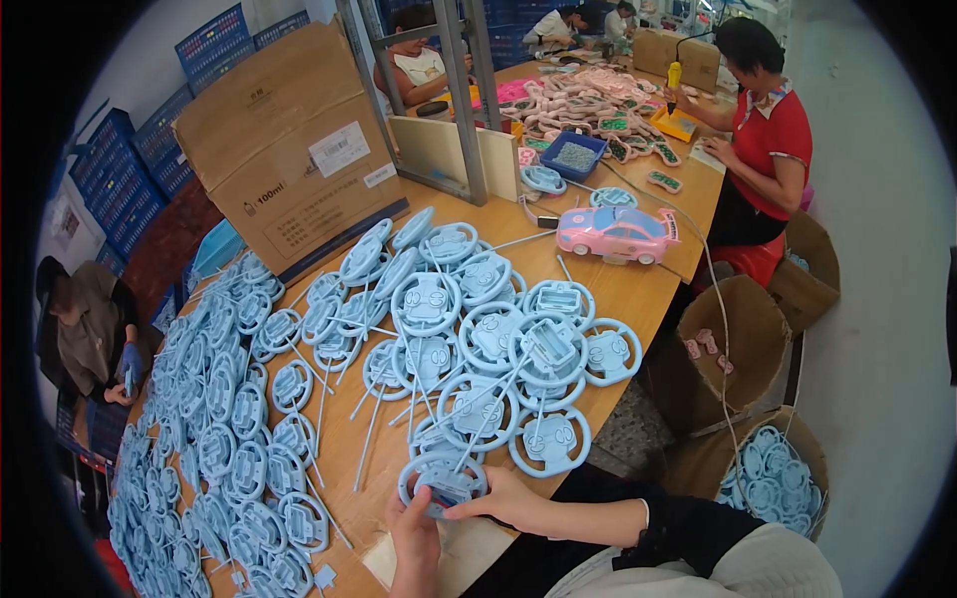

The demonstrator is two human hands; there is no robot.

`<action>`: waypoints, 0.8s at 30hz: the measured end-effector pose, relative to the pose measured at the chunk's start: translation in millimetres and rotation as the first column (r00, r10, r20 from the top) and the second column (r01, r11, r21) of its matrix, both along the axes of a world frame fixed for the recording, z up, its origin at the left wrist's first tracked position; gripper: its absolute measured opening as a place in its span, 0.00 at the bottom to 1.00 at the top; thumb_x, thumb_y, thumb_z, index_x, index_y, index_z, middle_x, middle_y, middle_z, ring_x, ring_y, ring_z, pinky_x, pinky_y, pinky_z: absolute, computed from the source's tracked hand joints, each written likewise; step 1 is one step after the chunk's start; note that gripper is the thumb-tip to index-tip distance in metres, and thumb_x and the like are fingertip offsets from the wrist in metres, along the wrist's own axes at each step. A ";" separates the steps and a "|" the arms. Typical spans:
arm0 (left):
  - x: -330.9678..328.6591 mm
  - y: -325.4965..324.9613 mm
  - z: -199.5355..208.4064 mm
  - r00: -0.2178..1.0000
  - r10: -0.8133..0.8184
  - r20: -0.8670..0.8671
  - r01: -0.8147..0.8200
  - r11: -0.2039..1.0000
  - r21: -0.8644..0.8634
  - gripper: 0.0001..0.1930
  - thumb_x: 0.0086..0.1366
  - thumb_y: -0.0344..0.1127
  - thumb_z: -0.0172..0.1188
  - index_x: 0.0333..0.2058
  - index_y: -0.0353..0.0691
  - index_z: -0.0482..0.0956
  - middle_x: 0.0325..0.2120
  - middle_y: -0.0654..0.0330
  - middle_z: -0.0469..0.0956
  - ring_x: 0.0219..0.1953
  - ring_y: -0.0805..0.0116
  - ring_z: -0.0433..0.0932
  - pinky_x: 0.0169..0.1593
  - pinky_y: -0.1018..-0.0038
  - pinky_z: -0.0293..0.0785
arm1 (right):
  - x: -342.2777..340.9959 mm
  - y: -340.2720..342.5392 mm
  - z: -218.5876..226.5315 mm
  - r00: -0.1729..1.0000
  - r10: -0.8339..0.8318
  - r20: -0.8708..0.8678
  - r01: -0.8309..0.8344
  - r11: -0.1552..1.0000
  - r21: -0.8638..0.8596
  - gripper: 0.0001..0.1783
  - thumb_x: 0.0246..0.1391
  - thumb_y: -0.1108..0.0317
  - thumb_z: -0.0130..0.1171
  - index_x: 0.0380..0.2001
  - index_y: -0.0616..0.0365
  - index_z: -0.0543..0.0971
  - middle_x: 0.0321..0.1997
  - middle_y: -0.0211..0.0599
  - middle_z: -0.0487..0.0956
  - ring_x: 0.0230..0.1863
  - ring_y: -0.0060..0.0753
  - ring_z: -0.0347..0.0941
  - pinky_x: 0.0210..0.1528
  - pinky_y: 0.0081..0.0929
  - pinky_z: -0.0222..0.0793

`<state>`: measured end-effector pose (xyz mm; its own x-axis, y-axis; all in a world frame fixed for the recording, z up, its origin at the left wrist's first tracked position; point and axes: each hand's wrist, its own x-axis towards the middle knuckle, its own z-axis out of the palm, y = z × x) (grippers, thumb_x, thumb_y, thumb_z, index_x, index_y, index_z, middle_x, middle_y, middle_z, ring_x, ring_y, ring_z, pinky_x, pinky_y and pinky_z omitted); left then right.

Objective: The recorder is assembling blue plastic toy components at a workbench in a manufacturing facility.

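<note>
Close to the table's near edge, a light-blue plastic toy steering wheel (444, 466) is held between my two hands. My left hand (414, 536) grips it from the lower left, thumb on its face. My right hand (501, 498) closes on its lower right side, fingers partly hidden. Right beyond it lies a heap of matching toy steering wheels (429, 304), some showing open rectangular recesses. Thin pale blue rods (369, 444) lie among the heap. A white sheet (469, 553) is on the table under my hands.
A larger heap of steering wheels (229, 448) covers the left side. Behind stand a cardboard box (289, 140) and a metal frame (464, 130). A pink toy car (613, 236) and blue tray (600, 146) lie farther right. A co-worker in red (773, 135) holds a yellow power screwdriver (674, 80).
</note>
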<state>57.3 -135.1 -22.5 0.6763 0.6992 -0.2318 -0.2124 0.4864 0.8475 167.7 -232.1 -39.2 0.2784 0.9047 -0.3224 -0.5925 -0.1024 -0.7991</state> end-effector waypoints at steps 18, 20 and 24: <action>-28.9 96.8 40.3 0.746 0.650 0.147 -0.666 0.735 0.129 0.13 0.57 0.35 0.54 0.40 0.35 0.71 0.34 0.62 0.73 0.36 0.72 0.72 0.38 0.77 0.69 | 14.7 -11.6 7.5 0.948 0.294 0.120 -0.275 0.949 -0.156 0.10 0.46 0.69 0.59 0.28 0.63 0.70 0.16 0.31 0.71 0.10 0.15 0.63 0.08 0.11 0.48; -53.8 167.0 58.8 0.639 0.767 0.060 -0.633 0.479 0.608 0.19 0.59 0.43 0.51 0.42 0.33 0.68 0.35 0.59 0.72 0.35 0.71 0.72 0.38 0.76 0.68 | 17.0 -6.9 7.7 0.945 0.299 0.132 -0.277 0.947 -0.161 0.10 0.46 0.69 0.59 0.28 0.63 0.70 0.15 0.31 0.71 0.10 0.15 0.63 0.08 0.11 0.48; -142.6 326.9 90.3 0.508 0.859 -0.067 -0.615 0.416 0.670 0.28 0.54 0.46 0.57 0.48 0.33 0.65 0.39 0.50 0.72 0.43 0.60 0.70 0.47 0.71 0.64 | -1.5 -1.9 24.9 0.938 0.339 0.076 -0.325 0.933 -0.152 0.08 0.47 0.71 0.57 0.28 0.63 0.70 0.14 0.29 0.70 0.10 0.13 0.60 0.09 0.10 0.47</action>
